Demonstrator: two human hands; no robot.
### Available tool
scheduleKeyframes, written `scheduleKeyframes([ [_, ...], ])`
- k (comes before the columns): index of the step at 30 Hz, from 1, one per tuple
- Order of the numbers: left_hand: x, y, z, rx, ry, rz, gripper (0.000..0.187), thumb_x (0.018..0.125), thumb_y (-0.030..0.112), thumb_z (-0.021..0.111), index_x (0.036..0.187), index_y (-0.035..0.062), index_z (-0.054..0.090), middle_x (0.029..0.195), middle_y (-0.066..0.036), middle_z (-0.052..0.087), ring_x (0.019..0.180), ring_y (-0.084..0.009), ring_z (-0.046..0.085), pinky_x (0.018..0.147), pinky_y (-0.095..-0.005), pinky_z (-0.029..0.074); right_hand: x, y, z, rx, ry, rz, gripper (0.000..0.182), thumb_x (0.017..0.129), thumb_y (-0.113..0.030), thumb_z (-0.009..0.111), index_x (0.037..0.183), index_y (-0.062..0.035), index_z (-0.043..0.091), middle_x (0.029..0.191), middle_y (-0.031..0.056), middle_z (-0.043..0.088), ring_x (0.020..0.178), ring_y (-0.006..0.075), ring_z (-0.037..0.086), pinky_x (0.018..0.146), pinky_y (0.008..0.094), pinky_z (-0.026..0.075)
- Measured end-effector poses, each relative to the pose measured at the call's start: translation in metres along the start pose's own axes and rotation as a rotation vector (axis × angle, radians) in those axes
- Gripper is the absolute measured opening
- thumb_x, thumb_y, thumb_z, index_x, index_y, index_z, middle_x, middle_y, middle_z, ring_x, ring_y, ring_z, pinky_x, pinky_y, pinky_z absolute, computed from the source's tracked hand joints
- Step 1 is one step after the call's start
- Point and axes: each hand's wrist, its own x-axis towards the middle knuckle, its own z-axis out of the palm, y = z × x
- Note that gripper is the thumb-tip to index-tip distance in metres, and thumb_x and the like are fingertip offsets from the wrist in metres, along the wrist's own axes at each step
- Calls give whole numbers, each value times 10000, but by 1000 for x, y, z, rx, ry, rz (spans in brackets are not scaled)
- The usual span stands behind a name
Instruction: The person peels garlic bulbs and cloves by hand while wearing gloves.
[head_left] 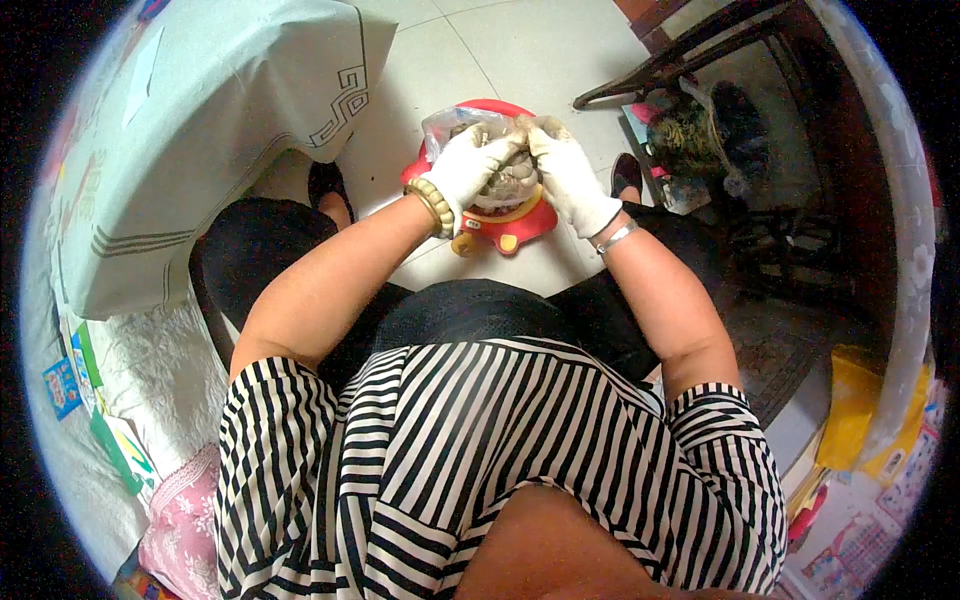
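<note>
White gloves cover both of my hands. My left hand (466,168), with a beaded bracelet at the wrist, is closed, its fingertips reaching toward the other hand. My right hand (572,178) meets it there, fingers pinched together. What the fingertips hold is too small to name. Just below them lie greyish lumpy pieces (512,182), whose kind I cannot make out, partly hidden by the gloves. A clear plastic bag (440,128) shows beside my left hand. Under it all stands a red and yellow plastic stool or toy-like base (520,232), on the floor between the feet.
To the left, a table under a pale green cloth (215,130) comes close to my left knee. A dark wooden chair-like frame (690,55) stands at the right, with assorted items (680,140) below it. Pale tiles (440,55) cover the floor. A yellow bag (860,410) lies at lower right.
</note>
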Motion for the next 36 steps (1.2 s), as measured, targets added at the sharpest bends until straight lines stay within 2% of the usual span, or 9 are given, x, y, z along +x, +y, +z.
scheduleKeyframes([
  [13, -7, 3, 13, 106, 278, 194, 241, 919, 193, 437, 1079, 18, 479, 927, -64, 575, 767, -102, 553, 659, -229, 477, -6, -16, 9, -217, -119, 29, 296, 918, -260, 515, 1103, -32, 471, 1005, 59, 544, 900, 115, 548, 785, 254, 476],
  [17, -3, -2, 10, 59, 228, 211, 230, 920, 183, 432, 1073, 17, 476, 906, -55, 561, 747, -98, 539, 669, -235, 476, -3, -7, 8, -71, -132, 34, 274, 927, -239, 496, 1114, -40, 468, 997, 55, 545, 879, 105, 554, 757, 248, 488],
  [19, 0, -3, 12, 150, 249, 344, 225, 923, 182, 431, 1071, 19, 477, 886, -48, 552, 741, -93, 530, 663, -234, 474, -7, -8, 11, -21, -109, 7, 232, 930, -225, 487, 1087, -54, 474, 932, 37, 558, 783, 87, 570, 678, 218, 500],
  [23, -14, 13, 24, 29, 172, 265, 226, 922, 201, 458, 1062, 25, 487, 893, -48, 549, 760, -88, 526, 674, -230, 470, -11, -12, 10, 9, -130, -9, 180, 933, -208, 476, 1049, -71, 480, 846, 17, 565, 678, 72, 571, 594, 193, 497],
  [26, -12, 12, 24, 229, 172, 444, 242, 916, 221, 491, 1055, 23, 493, 899, -48, 551, 778, -86, 528, 686, -230, 467, -12, -10, 10, 131, -52, -46, 139, 932, -194, 472, 1009, -80, 490, 782, 8, 561, 633, 73, 569, 571, 197, 507],
  [29, -13, 15, 24, 296, 177, 424, 243, 912, 230, 508, 1047, 29, 496, 884, -42, 556, 766, -76, 533, 670, -221, 474, -15, -18, 8, 99, -130, -44, 127, 935, -183, 455, 984, -76, 502, 784, 8, 560, 659, 84, 583, 585, 227, 529],
  [31, -17, 19, 27, -39, 141, 240, 227, 921, 228, 489, 1040, 34, 497, 878, -42, 570, 740, -75, 551, 635, -220, 491, -15, -21, 10, 264, -143, -19, 142, 936, -182, 445, 973, -63, 513, 835, 28, 572, 674, 105, 592, 607, 250, 543],
  [35, -17, 18, 20, -167, 151, 158, 226, 935, 213, 449, 1057, 27, 489, 889, -62, 598, 719, -111, 603, 616, -237, 525, -13, -24, 10, 273, -167, 47, 162, 937, -187, 440, 993, -54, 516, 912, 59, 580, 728, 139, 614, 631, 267, 552],
  [36, -15, 17, 19, -166, 151, 157, 226, 935, 213, 449, 1057, 27, 489, 889, -62, 598, 719, -111, 603, 616, -237, 525, -12, -23, 11, 272, -143, 45, 169, 936, -185, 430, 1011, -52, 503, 882, 83, 594, 683, 165, 620, 579, 290, 550],
])
